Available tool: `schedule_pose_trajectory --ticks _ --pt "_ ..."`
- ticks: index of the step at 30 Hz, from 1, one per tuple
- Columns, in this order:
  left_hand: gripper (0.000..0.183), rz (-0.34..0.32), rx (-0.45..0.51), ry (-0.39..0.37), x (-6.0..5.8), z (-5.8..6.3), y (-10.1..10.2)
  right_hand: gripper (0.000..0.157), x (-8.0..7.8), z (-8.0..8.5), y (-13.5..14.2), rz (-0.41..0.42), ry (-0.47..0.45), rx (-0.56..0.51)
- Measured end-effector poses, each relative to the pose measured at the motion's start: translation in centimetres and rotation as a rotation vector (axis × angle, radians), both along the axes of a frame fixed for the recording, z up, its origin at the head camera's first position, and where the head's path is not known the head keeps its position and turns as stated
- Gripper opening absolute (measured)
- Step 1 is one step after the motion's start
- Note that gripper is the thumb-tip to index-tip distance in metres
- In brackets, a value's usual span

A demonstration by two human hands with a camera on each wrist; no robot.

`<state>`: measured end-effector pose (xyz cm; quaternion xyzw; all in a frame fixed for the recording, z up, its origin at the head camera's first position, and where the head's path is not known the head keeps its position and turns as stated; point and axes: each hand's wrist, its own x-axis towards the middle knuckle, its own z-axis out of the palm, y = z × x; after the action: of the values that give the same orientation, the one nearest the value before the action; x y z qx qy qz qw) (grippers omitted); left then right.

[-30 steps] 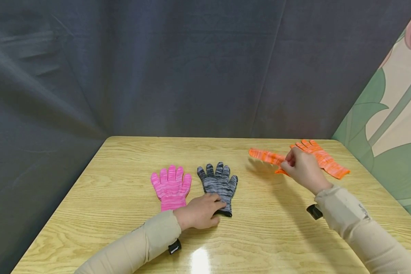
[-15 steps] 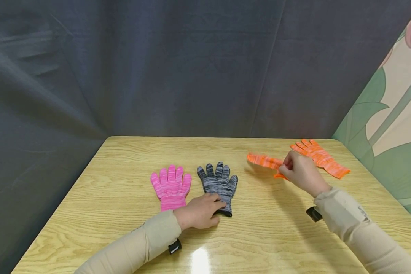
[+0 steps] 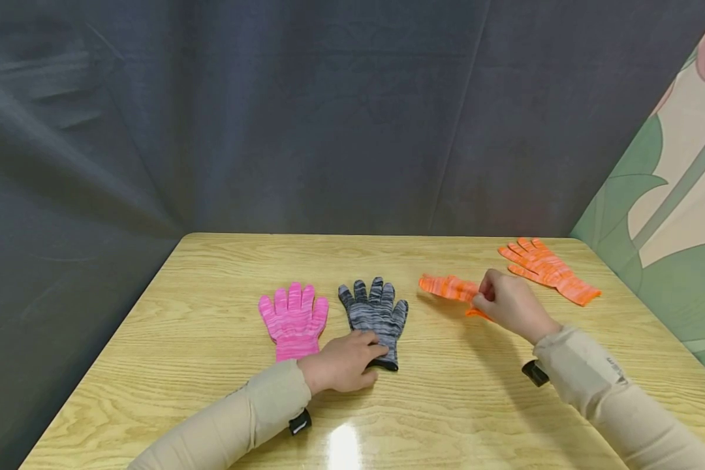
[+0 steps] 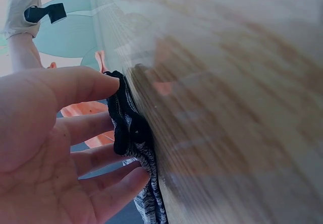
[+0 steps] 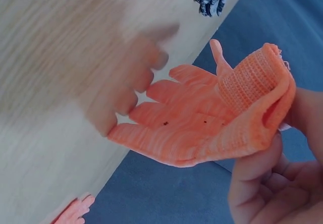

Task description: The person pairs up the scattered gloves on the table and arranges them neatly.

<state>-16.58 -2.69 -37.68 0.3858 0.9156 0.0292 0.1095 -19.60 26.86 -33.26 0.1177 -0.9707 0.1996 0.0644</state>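
Note:
My left hand (image 3: 343,362) rests on the cuff of a grey-and-black knit glove (image 3: 378,316), which lies flat with its fingers pointing away. In the left wrist view the thumb and loosely spread fingers touch the glove's black cuff (image 4: 123,118). My right hand (image 3: 514,307) pinches an orange knit glove (image 3: 449,287) by its cuff, between thumb and fingers. That glove hangs tilted, its fingers pointing left; in the right wrist view its fingertips (image 5: 113,133) reach down to the table or just above it, I cannot tell which.
Left of the grey glove lies a pink knit glove (image 3: 294,320), its cuff partly hidden by my left arm. A second orange glove (image 3: 549,271) lies at the back right of the wooden table (image 3: 182,391). A dark cloth (image 3: 329,117) hangs behind the table.
The right hand has come down and slightly toward me and left with the orange glove, whose fingers have lowered toward the table. The left hand and the other gloves have stayed put.

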Motion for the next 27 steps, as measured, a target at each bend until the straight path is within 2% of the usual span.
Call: schedule_pose_trajectory --ticks 21,27 --pt "0.047 0.007 -0.009 -0.013 0.0 0.1 0.0 0.013 0.9 -2.1 -1.1 0.039 -0.197 0.043" --pt "0.046 0.006 0.000 -0.012 0.1 0.1 0.0 0.015 1.1 -2.5 -1.4 0.044 -0.229 0.053"
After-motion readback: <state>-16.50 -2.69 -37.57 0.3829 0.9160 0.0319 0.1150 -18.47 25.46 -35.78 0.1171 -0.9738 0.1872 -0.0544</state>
